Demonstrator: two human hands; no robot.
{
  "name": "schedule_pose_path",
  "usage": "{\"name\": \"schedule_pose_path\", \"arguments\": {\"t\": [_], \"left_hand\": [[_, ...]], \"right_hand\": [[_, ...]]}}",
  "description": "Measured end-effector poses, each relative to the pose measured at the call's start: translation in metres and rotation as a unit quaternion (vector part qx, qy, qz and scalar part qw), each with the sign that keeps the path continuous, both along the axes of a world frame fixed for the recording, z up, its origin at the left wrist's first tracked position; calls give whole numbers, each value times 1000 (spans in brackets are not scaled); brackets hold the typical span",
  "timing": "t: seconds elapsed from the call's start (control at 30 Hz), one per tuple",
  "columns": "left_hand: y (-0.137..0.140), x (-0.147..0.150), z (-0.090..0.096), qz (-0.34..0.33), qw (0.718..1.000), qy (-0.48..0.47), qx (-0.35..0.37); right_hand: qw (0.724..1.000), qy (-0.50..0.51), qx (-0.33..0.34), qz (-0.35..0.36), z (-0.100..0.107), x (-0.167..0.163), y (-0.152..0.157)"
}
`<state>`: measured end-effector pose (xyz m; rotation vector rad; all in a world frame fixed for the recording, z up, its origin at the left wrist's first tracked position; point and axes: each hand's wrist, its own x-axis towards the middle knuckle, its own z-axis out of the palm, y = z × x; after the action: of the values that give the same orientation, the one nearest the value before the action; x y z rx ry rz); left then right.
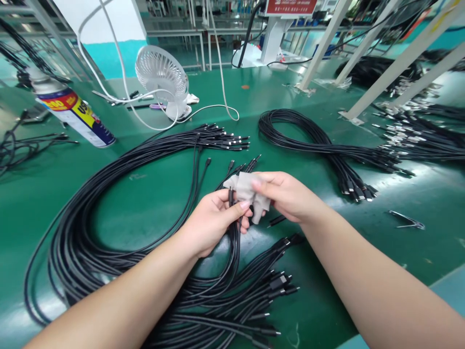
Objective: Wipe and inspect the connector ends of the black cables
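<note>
My left hand (221, 215) is closed around a few black cables (235, 247), their connector ends pointing up past the thumb. Between the fingers of my right hand (281, 194) is a crumpled light grey cloth (250, 186), which touches the cable ends beside my left fingertips. The cloth hides part of those connectors. A large looped bundle of black cables (78, 232) lies to the left and beneath my left arm. Its metal-tipped plugs (279, 283) fan out below my hands, and more plug ends (236, 141) lie beyond them.
A second coiled cable bundle (290, 131) sits at the right, near a pile of silver-tipped cables (410, 135). A spray can (74, 114) and a small white fan (163, 77) stand at the back left. Tweezers (406, 220) lie at the right. Slanted posts (395, 68) rise from the green table.
</note>
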<state>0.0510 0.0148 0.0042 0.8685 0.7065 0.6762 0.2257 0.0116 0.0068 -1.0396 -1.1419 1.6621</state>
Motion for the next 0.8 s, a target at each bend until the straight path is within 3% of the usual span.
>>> {"name": "schedule_pose_path", "arguments": {"t": [0.1,0.2,0.4,0.57,0.67,0.8], "left_hand": [[0,0,0,0,1000,5,13],[1,-1,-1,-3,1000,13,15],[1,-1,-3,1,1000,15,7],[1,0,-2,13,1000,21,7],[2,0,1,1,1000,30,-8],[2,0,3,-14,999,37,-27]], "right_hand": [[999,-44,20,20,0,-2,-3],[999,-47,14,7,0,-3,-2],[993,-96,68,-18,1,-5,0],[992,-119,36,16,-1,-1,0],[992,-101,69,34,-1,-2,0],[987,-125,97,-34,2,-4,-1]]}}
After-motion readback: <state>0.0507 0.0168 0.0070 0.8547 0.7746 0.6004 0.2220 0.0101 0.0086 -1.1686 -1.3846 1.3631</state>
